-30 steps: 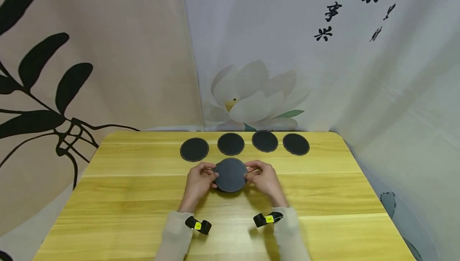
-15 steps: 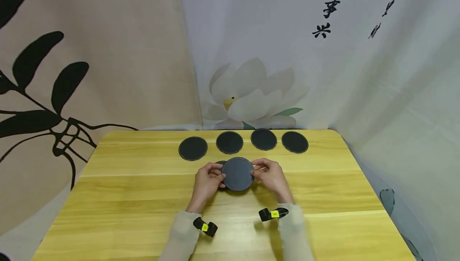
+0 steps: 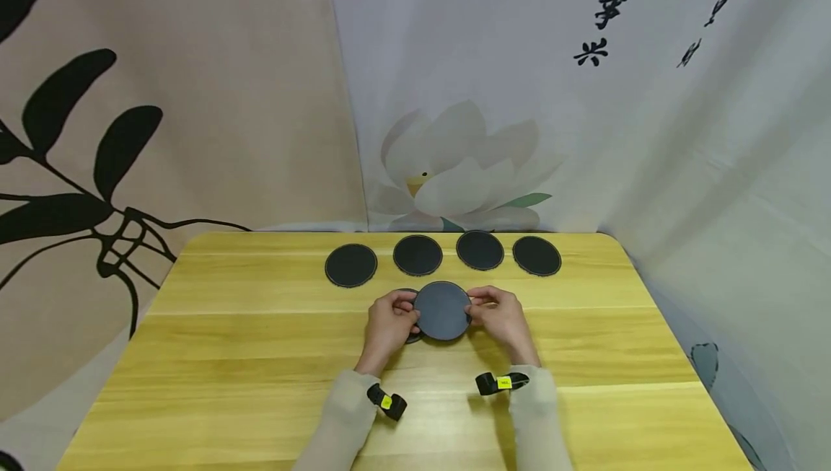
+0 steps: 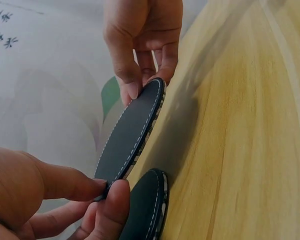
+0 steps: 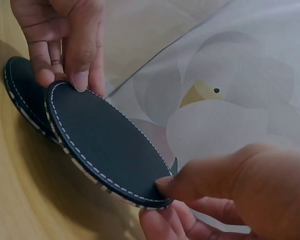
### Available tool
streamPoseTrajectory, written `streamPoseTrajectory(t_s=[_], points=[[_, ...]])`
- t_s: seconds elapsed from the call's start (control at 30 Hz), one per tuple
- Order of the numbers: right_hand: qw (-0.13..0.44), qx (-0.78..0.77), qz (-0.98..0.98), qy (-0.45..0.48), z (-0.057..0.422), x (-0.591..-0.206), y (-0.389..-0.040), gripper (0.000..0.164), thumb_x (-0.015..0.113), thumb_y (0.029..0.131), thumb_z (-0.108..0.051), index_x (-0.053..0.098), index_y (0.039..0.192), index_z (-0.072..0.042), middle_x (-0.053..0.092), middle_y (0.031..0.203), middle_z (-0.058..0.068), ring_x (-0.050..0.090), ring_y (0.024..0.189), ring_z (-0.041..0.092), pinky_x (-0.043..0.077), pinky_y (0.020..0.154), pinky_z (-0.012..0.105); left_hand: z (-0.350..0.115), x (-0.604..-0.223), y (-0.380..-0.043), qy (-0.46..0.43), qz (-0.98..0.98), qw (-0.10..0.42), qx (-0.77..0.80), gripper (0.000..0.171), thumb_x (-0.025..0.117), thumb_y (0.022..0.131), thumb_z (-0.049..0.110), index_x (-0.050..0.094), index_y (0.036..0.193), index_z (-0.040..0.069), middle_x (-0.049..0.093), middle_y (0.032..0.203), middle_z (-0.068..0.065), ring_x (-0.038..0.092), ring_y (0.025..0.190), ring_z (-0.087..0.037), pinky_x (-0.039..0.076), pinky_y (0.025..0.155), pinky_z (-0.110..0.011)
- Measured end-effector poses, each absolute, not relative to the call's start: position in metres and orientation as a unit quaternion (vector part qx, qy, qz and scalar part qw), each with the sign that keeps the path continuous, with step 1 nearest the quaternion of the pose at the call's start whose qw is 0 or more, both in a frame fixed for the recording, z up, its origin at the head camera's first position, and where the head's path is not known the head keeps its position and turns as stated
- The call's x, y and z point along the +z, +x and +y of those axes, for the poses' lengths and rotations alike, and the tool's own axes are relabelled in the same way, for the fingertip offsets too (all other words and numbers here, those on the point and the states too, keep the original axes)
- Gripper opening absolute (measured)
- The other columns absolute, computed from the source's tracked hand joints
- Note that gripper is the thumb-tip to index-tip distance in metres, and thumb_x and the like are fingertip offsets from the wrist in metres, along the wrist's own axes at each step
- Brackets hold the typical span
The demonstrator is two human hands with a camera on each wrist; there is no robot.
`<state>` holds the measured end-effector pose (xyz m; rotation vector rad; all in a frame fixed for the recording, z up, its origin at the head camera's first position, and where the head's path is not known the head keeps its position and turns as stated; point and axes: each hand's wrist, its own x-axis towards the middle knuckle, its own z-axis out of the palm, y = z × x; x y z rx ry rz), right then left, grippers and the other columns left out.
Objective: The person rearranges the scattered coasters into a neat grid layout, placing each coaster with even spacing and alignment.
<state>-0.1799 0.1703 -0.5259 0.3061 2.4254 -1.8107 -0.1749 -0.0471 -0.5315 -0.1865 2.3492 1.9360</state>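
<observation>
Between both hands a round black coaster (image 3: pixel 443 311) with white edge stitching is held above the table. My left hand (image 3: pixel 392 323) pinches its left edge, thumb on top and fingers beneath. On the opposite edge my right hand (image 3: pixel 501 318) pinches it the same way. In the right wrist view the held coaster (image 5: pixel 107 145) tilts, showing a patterned rim below the black face. A second black coaster (image 4: pixel 149 205) lies on the table, lower and to the left, partly hidden by the held one and my left hand.
Toward the back of the wooden table (image 3: pixel 227 355) several black coasters lie in a row, the leftmost coaster (image 3: pixel 351 265) and the rightmost coaster (image 3: pixel 537 255) among them. A printed curtain (image 3: pixel 260 96) hangs right behind the far edge.
Both hands have moved the held coaster to the right, off the coaster beneath it, whose left part now shows. The row at the back has stayed in place.
</observation>
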Motion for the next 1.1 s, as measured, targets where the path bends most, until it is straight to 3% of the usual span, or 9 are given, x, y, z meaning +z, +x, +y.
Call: streamPoseTrajectory(t_s=[0.3,0.53,0.87,1.1], points=[[0.046,-0.585,0.800,0.126,0.176,-0.529,-0.178,0.025,0.073,0.089,0.003,0.074,0.113,-0.002,0.068,0.096,0.014,0.072,0.077,0.017,0.064,0.070,0.034,-0.036,-0.535,-0.178,-0.051,0.789,0.033,0.612,0.026,0.071,0.088,-0.007,0.072,0.114,-0.003,0.060,0.085,-0.009,0.061,0.060,-0.013,0.060,0.055,-0.027],[0.042,-0.578,0.804,0.135,0.187,-0.533,-0.178,0.024,0.075,0.089,0.000,0.074,0.113,0.000,0.071,0.098,0.015,0.071,0.074,0.017,0.064,0.069,0.031,-0.024,-0.533,-0.179,-0.044,0.789,0.037,0.612,0.024,0.071,0.088,-0.009,0.072,0.112,-0.005,0.060,0.085,-0.011,0.066,0.060,-0.018,0.060,0.056,-0.027],[0.037,-0.557,0.817,0.146,0.194,-0.535,-0.178,0.024,0.076,0.088,0.001,0.074,0.112,0.000,0.070,0.097,0.015,0.070,0.072,0.016,0.064,0.068,0.031,-0.008,-0.530,-0.182,-0.050,0.817,0.025,0.575,0.023,0.073,0.085,-0.010,0.073,0.108,-0.006,0.063,0.084,-0.012,0.064,0.053,-0.013,0.058,0.051,-0.025],[0.033,-0.539,0.828,0.148,0.193,-0.533,-0.178,0.023,0.075,0.088,0.001,0.075,0.111,-0.001,0.070,0.097,0.015,0.070,0.073,0.018,0.064,0.068,0.031,-0.005,-0.531,-0.183,-0.045,0.856,0.001,0.514,0.020,0.076,0.083,-0.006,0.076,0.102,-0.001,0.066,0.081,-0.007,0.062,0.070,-0.015,0.057,0.064,-0.030]])
